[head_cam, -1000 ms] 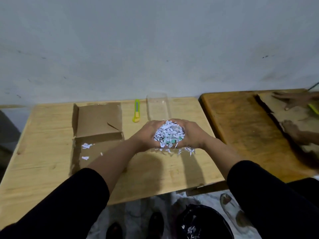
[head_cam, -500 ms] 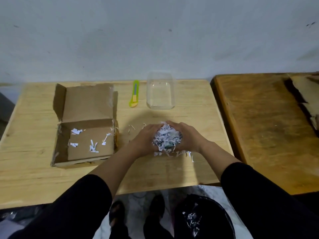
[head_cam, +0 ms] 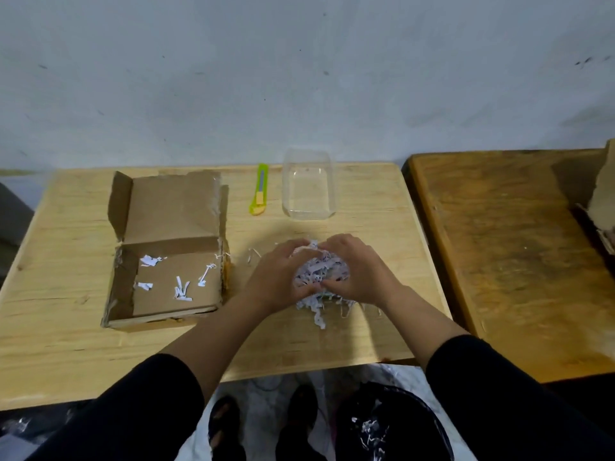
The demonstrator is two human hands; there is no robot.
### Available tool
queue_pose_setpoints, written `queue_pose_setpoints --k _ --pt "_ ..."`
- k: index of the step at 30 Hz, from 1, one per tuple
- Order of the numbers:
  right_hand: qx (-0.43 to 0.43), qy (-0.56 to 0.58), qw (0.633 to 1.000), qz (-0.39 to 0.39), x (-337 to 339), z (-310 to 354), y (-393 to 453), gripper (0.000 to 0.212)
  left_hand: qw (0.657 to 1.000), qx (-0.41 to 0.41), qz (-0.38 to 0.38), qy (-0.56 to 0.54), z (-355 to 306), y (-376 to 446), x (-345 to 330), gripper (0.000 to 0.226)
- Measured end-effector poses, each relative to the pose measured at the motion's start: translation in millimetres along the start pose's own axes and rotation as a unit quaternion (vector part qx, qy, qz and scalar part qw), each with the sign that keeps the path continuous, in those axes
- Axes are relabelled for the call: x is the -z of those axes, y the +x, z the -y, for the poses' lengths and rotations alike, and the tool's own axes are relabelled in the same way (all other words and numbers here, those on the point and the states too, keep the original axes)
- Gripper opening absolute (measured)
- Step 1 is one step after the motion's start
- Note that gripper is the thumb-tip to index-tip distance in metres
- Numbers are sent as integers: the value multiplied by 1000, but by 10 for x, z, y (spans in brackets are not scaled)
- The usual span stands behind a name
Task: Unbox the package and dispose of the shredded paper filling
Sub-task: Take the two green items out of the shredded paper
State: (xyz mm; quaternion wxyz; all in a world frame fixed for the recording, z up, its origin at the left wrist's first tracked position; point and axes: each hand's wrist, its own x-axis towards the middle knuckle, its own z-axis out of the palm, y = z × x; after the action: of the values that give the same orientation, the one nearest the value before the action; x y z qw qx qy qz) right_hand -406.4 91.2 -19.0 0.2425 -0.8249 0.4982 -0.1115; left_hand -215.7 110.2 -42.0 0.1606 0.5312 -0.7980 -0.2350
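Note:
A wad of shredded paper [head_cam: 320, 278] is bunched between my two hands over the light wooden table [head_cam: 366, 327]. My left hand [head_cam: 279, 277] cups its left side and my right hand [head_cam: 357, 272] cups its right side, fingers curled round it. Loose strips hang below the wad onto the table. To the left lies the open cardboard box [head_cam: 166, 316], with a few paper scraps [head_cam: 182, 289] on its floor. A black bin bag [head_cam: 392, 424] with some shreds inside stands on the floor under the table's front edge.
A green and yellow box cutter [head_cam: 259, 191] and a clear plastic container [head_cam: 308, 184] lie at the back of the table. A darker wooden table [head_cam: 519, 261] adjoins on the right, with cardboard [head_cam: 604, 194] at its far edge. My shoes [head_cam: 226, 427] show below.
The wad and both hands have come down toward the table and nearer to me. My fingers have closed more tightly over the shreds. The camera has tilted downward.

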Motion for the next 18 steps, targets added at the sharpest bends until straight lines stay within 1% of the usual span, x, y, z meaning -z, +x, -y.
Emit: queue_pose_setpoints --k 2,4,6,8,11,13,15,16,18 --pt "-2 26 999 -29 -138 -16 -14 48 1000 10 5 2 -17 8 -107 58" --pt "-22 41 998 -49 -180 -34 -12 34 999 23 -28 -14 -20 27 -138 38" --pt "-36 23 997 -56 -148 -65 8 24 997 38 -56 -21 -14 55 -98 21" --pt "-66 4 996 -56 -84 -127 33 17 996 58 -65 -34 30 91 -42 16" --pt "-123 -14 990 -63 30 -252 35 17 990 113 -75 -33 141 129 3 17" --pt "-144 -20 988 -61 93 -286 14 21 986 133 -93 -35 175 139 4 25" --pt "-122 -17 991 -49 120 -251 4 30 988 98 -106 -48 125 124 -1 34" --pt "-97 -3 994 -41 111 -212 5 34 992 66 -93 -53 87 114 -11 39" --pt "-54 17 998 -9 13 -161 15 41 999 30 -23 -31 21 102 -71 55"
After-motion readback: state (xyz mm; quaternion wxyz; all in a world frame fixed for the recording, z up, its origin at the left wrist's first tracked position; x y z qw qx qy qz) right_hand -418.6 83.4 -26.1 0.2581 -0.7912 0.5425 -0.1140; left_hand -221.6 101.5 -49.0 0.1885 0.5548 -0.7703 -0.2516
